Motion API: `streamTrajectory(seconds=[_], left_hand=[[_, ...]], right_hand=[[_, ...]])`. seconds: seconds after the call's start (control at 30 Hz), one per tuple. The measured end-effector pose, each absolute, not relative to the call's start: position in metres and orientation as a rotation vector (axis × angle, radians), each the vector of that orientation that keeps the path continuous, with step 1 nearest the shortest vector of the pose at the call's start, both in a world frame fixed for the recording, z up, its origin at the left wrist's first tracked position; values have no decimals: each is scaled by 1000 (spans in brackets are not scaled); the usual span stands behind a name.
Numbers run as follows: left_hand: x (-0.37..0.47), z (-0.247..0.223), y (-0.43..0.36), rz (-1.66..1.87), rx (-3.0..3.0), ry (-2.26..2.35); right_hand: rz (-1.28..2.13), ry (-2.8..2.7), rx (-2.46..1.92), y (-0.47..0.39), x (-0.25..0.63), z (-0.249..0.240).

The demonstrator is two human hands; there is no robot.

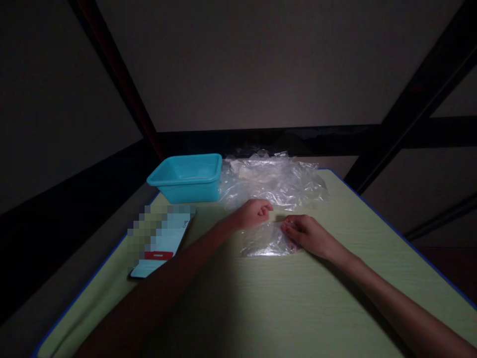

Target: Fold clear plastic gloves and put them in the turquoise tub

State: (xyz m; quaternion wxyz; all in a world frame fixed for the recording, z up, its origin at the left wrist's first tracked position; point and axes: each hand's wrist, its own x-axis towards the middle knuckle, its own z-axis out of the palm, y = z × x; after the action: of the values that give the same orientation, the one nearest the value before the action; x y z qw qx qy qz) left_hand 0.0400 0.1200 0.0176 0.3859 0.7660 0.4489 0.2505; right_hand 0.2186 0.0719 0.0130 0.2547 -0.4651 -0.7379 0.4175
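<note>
A small clear plastic bag (263, 242) lies flat near the middle of the table. My right hand (307, 234) pinches its right side between thumb and fingers. Just beyond the bag's upper left edge is my left hand (254, 213), its fingers curled closed. Whatever those fingers hold, if anything, is hidden. Behind both hands spreads a crumpled heap of clear plastic bags (274, 179).
A turquoise plastic basin (182, 193) stands at the back left, against the heap. On the left lies a phone (164, 243) with a lit screen, partly blurred out. The pale green table (298, 308) has a blue edge; a dark wall rises behind.
</note>
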Motion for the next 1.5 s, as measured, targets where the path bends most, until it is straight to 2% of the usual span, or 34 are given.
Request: streamTrajectory(seconds=[0.3,0.8,1.5], left_hand=[[36,12,126,469,1960,1050],[26,14,120,476,1972,1140],[26,25,114,406,2181,1223]], right_hand=[[1137,-1967,-1288,72,217,14],[1262,-1739,-1370,76,225,15],[862,-1869,-1501,78,225,14]])
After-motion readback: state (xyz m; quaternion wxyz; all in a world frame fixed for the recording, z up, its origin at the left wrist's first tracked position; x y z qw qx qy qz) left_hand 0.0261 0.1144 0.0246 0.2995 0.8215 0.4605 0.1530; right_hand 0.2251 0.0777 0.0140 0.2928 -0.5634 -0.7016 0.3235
